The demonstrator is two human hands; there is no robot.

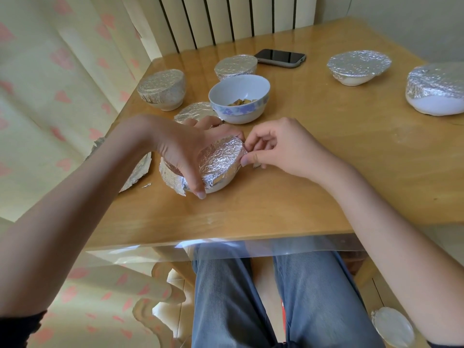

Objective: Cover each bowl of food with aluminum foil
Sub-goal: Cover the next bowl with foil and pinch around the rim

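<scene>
The foil-topped bowl (213, 167) sits on the counter (313, 151) between my hands. My left hand (183, 149) grips it from nine o'clock; my right hand (271, 144) pinches the foil edge at three. The open bowl (239, 97) waits at twelve, nearer my right.

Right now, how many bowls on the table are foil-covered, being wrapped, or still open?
Foil-covered bowls: 5
Bowl being wrapped in the hands: 1
Open bowl with food: 1
Total: 7
</scene>
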